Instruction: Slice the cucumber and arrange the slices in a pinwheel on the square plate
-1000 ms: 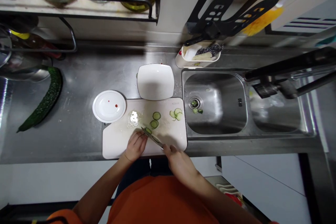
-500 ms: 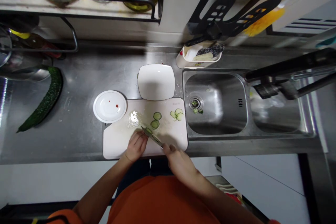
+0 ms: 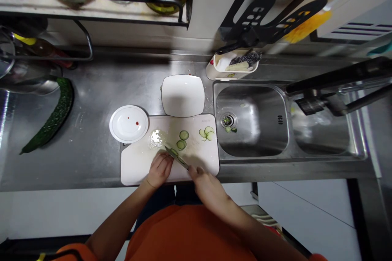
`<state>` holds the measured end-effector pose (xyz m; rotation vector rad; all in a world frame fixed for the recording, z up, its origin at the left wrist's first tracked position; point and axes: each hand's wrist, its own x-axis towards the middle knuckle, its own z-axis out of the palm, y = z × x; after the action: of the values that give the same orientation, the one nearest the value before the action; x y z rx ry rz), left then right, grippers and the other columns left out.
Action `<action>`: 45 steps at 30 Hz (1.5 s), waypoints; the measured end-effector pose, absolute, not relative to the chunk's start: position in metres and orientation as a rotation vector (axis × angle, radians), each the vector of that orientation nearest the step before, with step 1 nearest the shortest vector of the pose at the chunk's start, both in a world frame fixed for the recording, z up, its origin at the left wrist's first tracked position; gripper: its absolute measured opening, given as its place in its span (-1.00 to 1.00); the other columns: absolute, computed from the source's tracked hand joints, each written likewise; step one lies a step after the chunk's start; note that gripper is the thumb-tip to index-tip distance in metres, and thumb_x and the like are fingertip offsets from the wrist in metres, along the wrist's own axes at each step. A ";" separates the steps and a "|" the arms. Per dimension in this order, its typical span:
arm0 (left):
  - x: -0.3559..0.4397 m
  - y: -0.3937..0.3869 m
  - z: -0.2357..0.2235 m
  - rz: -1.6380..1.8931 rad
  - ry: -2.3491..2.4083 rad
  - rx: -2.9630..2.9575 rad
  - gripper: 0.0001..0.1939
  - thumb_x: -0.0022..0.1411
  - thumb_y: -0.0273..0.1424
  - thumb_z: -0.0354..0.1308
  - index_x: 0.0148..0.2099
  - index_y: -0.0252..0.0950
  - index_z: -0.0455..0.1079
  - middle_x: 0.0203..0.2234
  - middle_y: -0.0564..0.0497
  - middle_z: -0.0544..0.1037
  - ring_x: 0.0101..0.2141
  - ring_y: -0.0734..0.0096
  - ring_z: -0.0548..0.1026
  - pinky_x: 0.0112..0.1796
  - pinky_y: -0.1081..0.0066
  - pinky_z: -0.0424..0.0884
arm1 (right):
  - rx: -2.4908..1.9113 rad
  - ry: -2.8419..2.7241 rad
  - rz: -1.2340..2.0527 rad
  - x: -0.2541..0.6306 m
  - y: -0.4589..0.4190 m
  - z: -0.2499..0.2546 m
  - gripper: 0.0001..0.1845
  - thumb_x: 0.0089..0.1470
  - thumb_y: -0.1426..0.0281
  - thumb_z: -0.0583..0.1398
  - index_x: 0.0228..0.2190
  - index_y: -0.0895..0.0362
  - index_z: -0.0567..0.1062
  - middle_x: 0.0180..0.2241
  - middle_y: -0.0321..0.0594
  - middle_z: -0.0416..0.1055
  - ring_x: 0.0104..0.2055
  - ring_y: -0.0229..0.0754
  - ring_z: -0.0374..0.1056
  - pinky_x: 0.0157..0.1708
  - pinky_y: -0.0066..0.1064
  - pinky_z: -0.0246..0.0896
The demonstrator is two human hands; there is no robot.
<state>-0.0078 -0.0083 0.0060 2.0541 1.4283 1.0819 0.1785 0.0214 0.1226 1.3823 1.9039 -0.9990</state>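
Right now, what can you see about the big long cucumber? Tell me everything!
The cucumber is dark green, with bumpy, slightly shiny skin. It curves like a bow and narrows to a thin tip. No cut shows on it. It lies slanted on the metal counter, left of the cutting board, its thin tip nearer the front edge. Its other end reaches a shiny metal container; I can't tell if they touch. Neither hand is on it.

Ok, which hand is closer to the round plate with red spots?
Left. The left hand is in front and right of the round plate; the right hand, holding the knife, is farther right.
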 end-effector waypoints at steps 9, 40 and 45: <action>-0.008 -0.008 0.006 1.090 1.428 2.071 -0.79 0.20 -0.60 0.09 -0.11 -0.33 0.38 -0.32 -0.08 0.52 -0.20 0.33 0.49 -0.13 0.25 0.46 | 1.379 1.891 -0.985 0.174 0.027 0.126 -0.43 0.10 0.64 -0.16 0.07 0.09 0.30 -0.16 -0.07 0.41 -0.23 -0.11 0.44 -0.34 -0.41 0.28; -0.008 -0.010 0.004 1.073 1.428 2.062 -0.77 0.22 -0.59 0.08 -0.07 -0.31 0.38 -0.29 -0.08 0.53 -0.19 0.32 0.49 -0.12 0.21 0.47 | 1.413 1.957 -0.872 0.160 0.027 0.115 -0.52 0.16 0.63 -0.16 -0.01 0.10 0.34 -0.25 -0.09 0.42 -0.25 -0.09 0.45 -0.39 -0.41 0.27; -0.008 -0.010 0.003 1.060 1.438 2.061 -0.78 0.24 -0.57 0.06 -0.08 -0.31 0.39 -0.30 -0.08 0.54 -0.19 0.31 0.50 -0.11 0.21 0.47 | 1.431 1.951 -0.889 0.158 0.028 0.115 -0.55 0.18 0.62 -0.14 -0.03 0.12 0.36 -0.25 -0.07 0.43 -0.26 -0.12 0.45 -0.41 -0.46 0.24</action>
<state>-0.0082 -0.0102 0.0029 2.0611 1.4376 1.0601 0.1579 0.0282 0.1146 1.4310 1.9512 -0.8887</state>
